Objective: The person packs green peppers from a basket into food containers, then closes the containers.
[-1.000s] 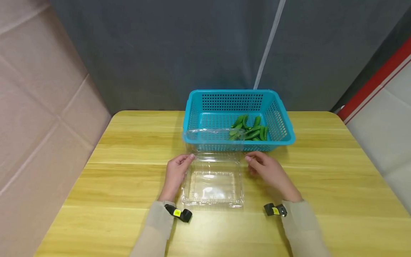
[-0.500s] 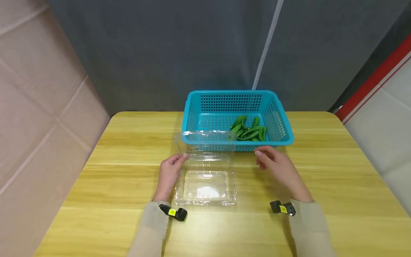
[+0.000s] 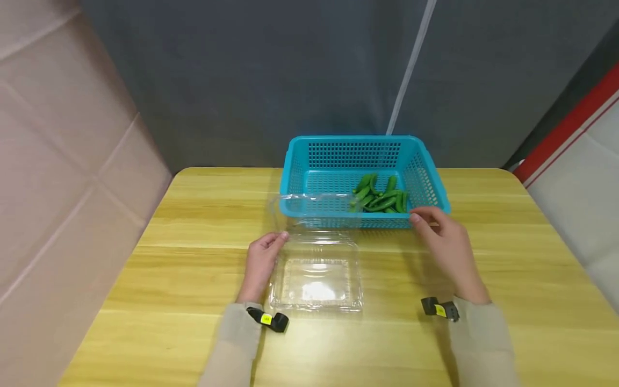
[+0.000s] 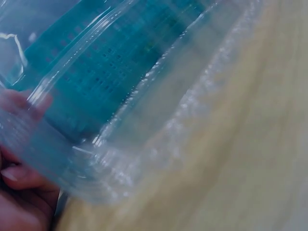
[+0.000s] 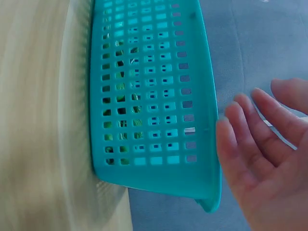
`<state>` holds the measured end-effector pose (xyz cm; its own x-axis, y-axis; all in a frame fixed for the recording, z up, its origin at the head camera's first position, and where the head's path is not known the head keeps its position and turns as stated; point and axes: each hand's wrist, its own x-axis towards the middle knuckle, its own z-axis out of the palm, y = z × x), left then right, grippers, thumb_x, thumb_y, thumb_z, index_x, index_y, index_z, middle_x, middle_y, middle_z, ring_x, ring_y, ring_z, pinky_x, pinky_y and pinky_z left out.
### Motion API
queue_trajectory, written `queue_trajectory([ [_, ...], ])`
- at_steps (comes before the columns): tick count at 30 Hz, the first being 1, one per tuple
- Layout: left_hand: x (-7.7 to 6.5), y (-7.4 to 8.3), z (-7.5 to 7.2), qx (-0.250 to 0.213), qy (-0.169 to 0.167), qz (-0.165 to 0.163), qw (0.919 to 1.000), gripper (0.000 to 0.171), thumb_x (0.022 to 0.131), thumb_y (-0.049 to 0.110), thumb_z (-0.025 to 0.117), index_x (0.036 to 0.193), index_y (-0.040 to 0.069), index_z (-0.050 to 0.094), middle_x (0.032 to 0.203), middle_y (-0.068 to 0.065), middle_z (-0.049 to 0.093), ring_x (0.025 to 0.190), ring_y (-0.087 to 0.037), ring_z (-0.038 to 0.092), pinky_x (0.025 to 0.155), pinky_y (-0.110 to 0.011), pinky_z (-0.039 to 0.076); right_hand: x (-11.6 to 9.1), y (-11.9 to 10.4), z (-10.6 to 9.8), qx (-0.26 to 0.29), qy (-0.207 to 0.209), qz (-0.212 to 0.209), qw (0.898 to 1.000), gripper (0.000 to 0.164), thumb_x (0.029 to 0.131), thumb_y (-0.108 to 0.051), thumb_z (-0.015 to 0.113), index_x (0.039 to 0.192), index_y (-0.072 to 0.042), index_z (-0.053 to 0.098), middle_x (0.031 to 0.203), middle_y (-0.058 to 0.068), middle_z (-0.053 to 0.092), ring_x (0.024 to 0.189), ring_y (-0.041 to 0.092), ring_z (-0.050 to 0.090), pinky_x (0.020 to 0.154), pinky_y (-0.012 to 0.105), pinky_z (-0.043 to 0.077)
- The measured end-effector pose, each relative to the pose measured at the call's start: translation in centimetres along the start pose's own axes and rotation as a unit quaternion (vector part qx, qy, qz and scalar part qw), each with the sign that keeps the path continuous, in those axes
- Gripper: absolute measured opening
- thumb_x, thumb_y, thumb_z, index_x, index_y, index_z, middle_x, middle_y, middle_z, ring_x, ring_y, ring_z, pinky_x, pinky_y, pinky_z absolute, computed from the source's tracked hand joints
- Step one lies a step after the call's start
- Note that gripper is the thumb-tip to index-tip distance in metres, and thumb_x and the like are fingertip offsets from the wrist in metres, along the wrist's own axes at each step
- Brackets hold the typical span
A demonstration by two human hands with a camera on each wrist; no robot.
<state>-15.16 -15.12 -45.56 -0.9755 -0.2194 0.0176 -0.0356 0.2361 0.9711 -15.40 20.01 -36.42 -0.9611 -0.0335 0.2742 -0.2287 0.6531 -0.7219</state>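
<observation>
A clear plastic clamshell box (image 3: 316, 277) lies on the wooden table with its lid raised against the basket's front. My left hand (image 3: 261, 260) pinches the box's left edge near the hinge between thumb and fingers; in the left wrist view the fingers (image 4: 26, 178) show at the box's corner. At the front right corner of the blue basket (image 3: 365, 141) is my right hand (image 3: 447, 239), holding nothing. Its fingers (image 5: 238, 122) are spread loosely beside the rim in the right wrist view. Several green chili peppers (image 3: 382, 201) lie inside the basket, towards its right.
The wooden table (image 3: 193, 215) ends at a dark grey curtain (image 3: 242, 80) behind the basket. A pale padded wall (image 3: 58, 161) stands on the left, and a white panel with a red band (image 3: 580, 129) on the right.
My right hand has moved away from the box, rightward and forward to the basket's corner. The left hand keeps its pinch on the box.
</observation>
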Motion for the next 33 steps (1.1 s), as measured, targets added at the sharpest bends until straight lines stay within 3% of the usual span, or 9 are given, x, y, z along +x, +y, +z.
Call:
queue_trajectory([
  [3, -0.5, 1.1, 0.0, 0.003, -0.006, -0.002, 1.0, 0.04, 0.08, 0.048, 0.06, 0.089, 0.01, 0.069, 0.05, 0.0, 0.042, 0.039, -0.006, 0.032, 0.036, -0.024, 0.028, 0.6, -0.2, 0.0, -0.007, 0.011, -0.02, 1.0, 0.032, 0.09, -0.04, 0.048, 0.111, -0.017, 0.058, 0.11, -0.002, 0.055, 0.092, 0.014, 0.054, 0.072, 0.021, 0.042],
  [8, -1.6, 3.4, -0.2, 0.008, -0.009, -0.007, 0.9999, 0.031, 0.086, 0.032, 0.059, 0.09, 0.002, 0.068, 0.049, 0.002, 0.038, 0.038, -0.004, 0.029, 0.037, -0.022, 0.026, 2.0, -0.3, 0.7, -0.034, 0.008, -0.051, 0.998, 0.032, 0.091, -0.034, 0.05, 0.111, -0.011, 0.058, 0.107, 0.002, 0.055, 0.094, 0.022, 0.053, 0.076, 0.035, 0.042],
  [14, -0.2, 0.4, -0.1, -0.005, -0.006, -0.01, 0.9999, 0.038, 0.079, 0.047, 0.061, 0.087, 0.011, 0.07, 0.05, 0.0, 0.042, 0.037, -0.004, 0.032, 0.036, -0.024, 0.027, 3.8, -0.4, 1.7, -0.109, -0.049, -0.047, 0.992, 0.034, 0.091, -0.03, 0.05, 0.114, -0.007, 0.056, 0.109, 0.011, 0.055, 0.098, 0.029, 0.051, 0.078, 0.047, 0.04],
  [16, -0.2, 0.1, -0.2, -0.004, 0.001, -0.005, 1.0, 0.039, 0.077, 0.05, 0.062, 0.086, 0.012, 0.07, 0.049, 0.0, 0.042, 0.038, -0.007, 0.033, 0.036, -0.025, 0.028, 4.4, -0.5, 1.9, -0.133, -0.077, -0.038, 0.987, 0.036, 0.092, -0.031, 0.049, 0.116, -0.005, 0.055, 0.112, 0.014, 0.054, 0.099, 0.031, 0.051, 0.078, 0.049, 0.04],
  [21, -0.1, -0.2, -0.2, 0.001, 0.011, 0.006, 0.9999, 0.042, 0.076, 0.053, 0.061, 0.085, 0.014, 0.07, 0.048, 0.0, 0.042, 0.04, -0.011, 0.033, 0.036, -0.027, 0.03, 6.1, -0.7, 2.1, -0.179, -0.15, -0.007, 0.972, 0.044, 0.093, -0.037, 0.044, 0.119, -0.003, 0.053, 0.118, 0.017, 0.053, 0.103, 0.035, 0.049, 0.081, 0.052, 0.039],
  [27, 0.0, 0.2, -0.2, -0.002, 0.0, 0.005, 1.0, 0.04, 0.077, 0.052, 0.061, 0.086, 0.015, 0.07, 0.048, 0.0, 0.041, 0.04, -0.009, 0.033, 0.037, -0.026, 0.029, 8.2, -0.8, 2.1, -0.229, -0.247, 0.028, 0.941, 0.058, 0.092, -0.045, 0.04, 0.128, 0.0, 0.043, 0.125, 0.022, 0.046, 0.108, 0.041, 0.045, 0.084, 0.056, 0.036],
  [33, -0.9, 2.5, -0.1, -0.009, -0.014, 0.007, 0.9998, 0.034, 0.085, 0.035, 0.06, 0.091, 0.003, 0.068, 0.048, 0.003, 0.039, 0.038, -0.005, 0.031, 0.036, -0.024, 0.028, 10.1, -0.6, 2.4, -0.229, -0.312, 0.026, 0.922, 0.06, 0.092, -0.043, 0.042, 0.129, 0.004, 0.04, 0.128, 0.026, 0.041, 0.111, 0.044, 0.041, 0.086, 0.056, 0.035],
])
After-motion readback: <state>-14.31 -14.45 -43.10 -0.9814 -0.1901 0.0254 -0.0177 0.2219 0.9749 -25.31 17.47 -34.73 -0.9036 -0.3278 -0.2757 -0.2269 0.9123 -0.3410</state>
